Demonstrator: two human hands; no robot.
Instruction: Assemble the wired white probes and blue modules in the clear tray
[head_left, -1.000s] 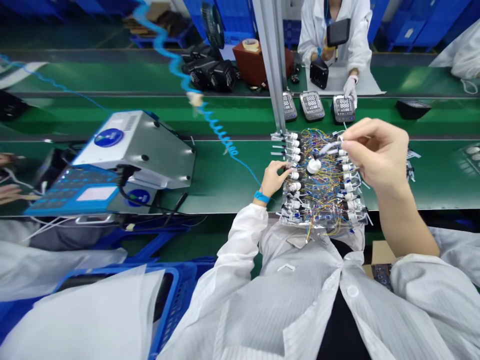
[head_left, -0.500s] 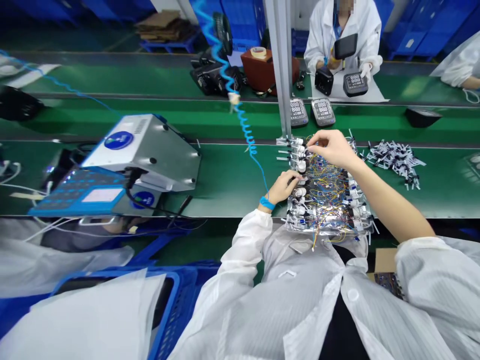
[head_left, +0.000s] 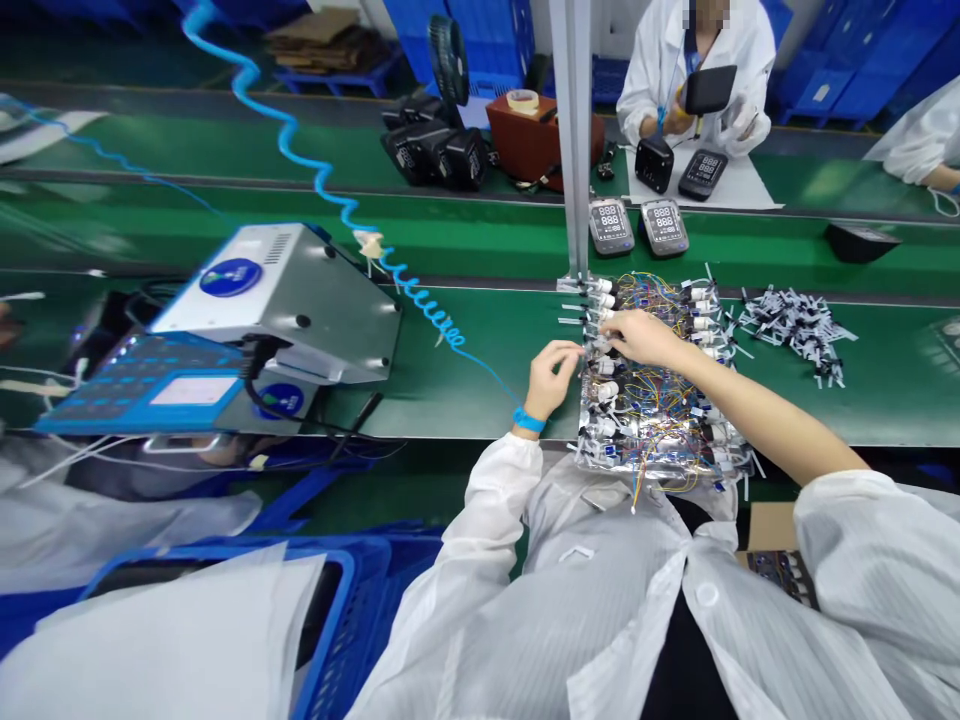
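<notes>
Your right hand (head_left: 643, 338) bends over the shiny tray (head_left: 626, 468), fingertips among its white wired parts (head_left: 604, 391); your left hand (head_left: 551, 380) curls close beside it, at the tray's near edge. I cannot tell whether either grips anything. Right of both hands, small black-and-white pieces (head_left: 799, 325) lie heaped on the counter (head_left: 465, 410).

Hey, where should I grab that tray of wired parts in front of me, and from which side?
I'd grip the tray by its near edge, from your own side, a hand toward each corner: that edge appears to jut past the green bench, likely leaving finger room underneath. Avoid the white parts lining both sides and the wires hanging in front.
</notes>
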